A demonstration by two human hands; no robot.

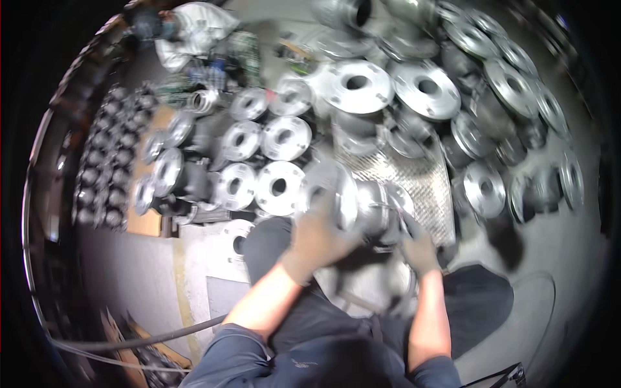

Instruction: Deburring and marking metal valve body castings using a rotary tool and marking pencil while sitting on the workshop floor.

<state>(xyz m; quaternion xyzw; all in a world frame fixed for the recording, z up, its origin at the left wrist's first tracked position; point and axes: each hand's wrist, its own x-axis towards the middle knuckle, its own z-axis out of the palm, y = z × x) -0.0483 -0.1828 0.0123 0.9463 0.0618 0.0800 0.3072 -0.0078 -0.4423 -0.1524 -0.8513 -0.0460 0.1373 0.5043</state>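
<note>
Motion blurs both gloved hands. My left hand (315, 240) is raised over the near face of a flanged metal valve body (347, 194), thumb spread out to the right and fingers reaching up across the flange. Whether they touch it is unclear. At the valve body's right side, my right hand (420, 251) is closed around something thin and dark that points up toward the metal; its kind is too smeared to name. The valve body lies on its side between my knees, in front of a metal tread plate (430, 181).
Several flanged metal castings (279, 187) stand in rows ahead and left; larger ones (357, 84) lie at the back and right. Rows of round dark metal parts (107, 161) line the far left. A hose (162, 337) crosses the floor at lower left. White bags (197, 29) lie at the back left.
</note>
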